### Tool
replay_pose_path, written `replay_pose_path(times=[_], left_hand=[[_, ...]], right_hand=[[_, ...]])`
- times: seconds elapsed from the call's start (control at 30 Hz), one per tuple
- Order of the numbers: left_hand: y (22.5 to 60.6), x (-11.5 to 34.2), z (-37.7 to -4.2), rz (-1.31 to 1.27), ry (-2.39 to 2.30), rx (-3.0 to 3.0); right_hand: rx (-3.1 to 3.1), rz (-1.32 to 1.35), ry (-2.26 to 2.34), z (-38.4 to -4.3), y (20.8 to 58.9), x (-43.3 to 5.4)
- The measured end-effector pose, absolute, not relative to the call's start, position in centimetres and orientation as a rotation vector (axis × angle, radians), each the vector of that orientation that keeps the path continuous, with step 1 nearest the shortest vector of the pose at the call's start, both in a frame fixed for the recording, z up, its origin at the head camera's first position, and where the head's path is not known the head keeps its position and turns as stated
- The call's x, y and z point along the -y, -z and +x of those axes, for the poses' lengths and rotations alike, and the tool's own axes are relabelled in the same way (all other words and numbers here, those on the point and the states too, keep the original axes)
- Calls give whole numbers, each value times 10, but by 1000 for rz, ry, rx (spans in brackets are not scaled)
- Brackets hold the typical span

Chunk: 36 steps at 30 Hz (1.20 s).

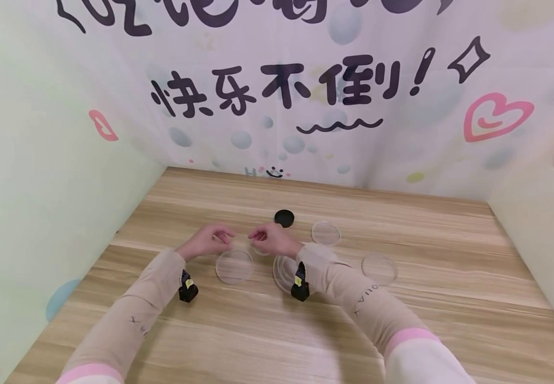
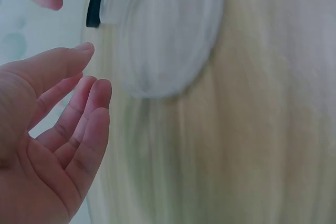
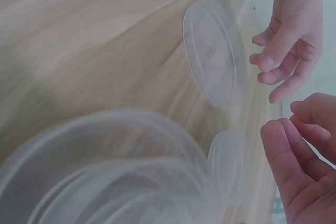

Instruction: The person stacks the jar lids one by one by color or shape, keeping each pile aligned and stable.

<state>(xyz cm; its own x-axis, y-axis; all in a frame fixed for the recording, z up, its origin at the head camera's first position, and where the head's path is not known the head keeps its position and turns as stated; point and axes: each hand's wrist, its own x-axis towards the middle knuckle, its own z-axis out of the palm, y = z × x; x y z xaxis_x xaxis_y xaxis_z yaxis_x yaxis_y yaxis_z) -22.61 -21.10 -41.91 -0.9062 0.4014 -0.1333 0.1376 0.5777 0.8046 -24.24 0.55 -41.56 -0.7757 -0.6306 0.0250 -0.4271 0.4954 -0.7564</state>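
Right sleeve [image 1: 354,288] and left sleeve [image 1: 123,314] nearest camera, pink bands, dark lettering, an X on each, rest too small to read. Left grip [image 1: 206,241]: fingers loosely bent, thumb apart, nothing held. Right grip [image 1: 274,240]: same, gap between thumb and fingers, nothing held. Large clear disc [image 1: 235,266] on desk [image 1: 238,341], just camera-side of left grip. Small clear piece [image 1: 262,252] partly hidden by right grip; nested clear rounds [image 1: 283,274] near right wrist. Black round piece [image 1: 284,218] just beyond right grip. More clear discs to the right: one farther back [image 1: 326,233], one past right sleeve. Backdrop [image 1: 277,144] reads 快乐不倒!; line above cut off.
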Motion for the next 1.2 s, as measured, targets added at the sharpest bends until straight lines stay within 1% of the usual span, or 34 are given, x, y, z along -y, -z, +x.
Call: replay_pose_path(times=[0.13,0.23,0.5,0.73,0.77,0.8,0.83,0.9,0.93,0.97,1.0,1.03,1.07,1.13,1.17,1.2], left_hand=[[422,216,-222,406,-1208,-2517],[425,220,-221,377,-1189,-2514],[435,227,-218,447,-1172,-2544],[439,230,-216,383,-1216,-2500],[439,230,-216,375,-1228,-2494],[439,230,-215,384,-1233,-2489],[439,230,-215,386,-1240,-2484],[439,231,-214,376,-1250,-2481],[440,231,-214,373,-1250,-2483],[440,231,-214,373,-1250,-2484],[440,232,-214,370,-1248,-2488],[441,233,-214,354,-1253,-2486],[441,233,-214,350,-1255,-2488],[443,234,-214,337,-1278,-2481],[444,235,-214,331,-1289,-2478],[444,236,-213,323,-1301,-2476]], right_hand=[[-2478,-914,1156,-245,420,5],[-2470,-872,1142,-247,422,12],[-2461,-788,1140,-250,430,26],[-2490,-817,1157,-250,436,31],[-2492,-865,1180,-258,451,32],[-2494,-858,1164,-268,465,35],[-2504,-881,1158,-282,488,38],[-2527,-906,1135,-319,546,48],[-2530,-953,1151,-339,580,52],[-2518,-978,1175,-364,621,59],[-2518,-961,1163,-379,645,63],[-2516,-999,1188,-391,667,66],[-2501,-994,1201,-395,674,67],[-2489,-1011,1212,-388,662,65],[-2496,-1028,1219,-378,647,63],[-2489,-993,1203,-359,616,59]])
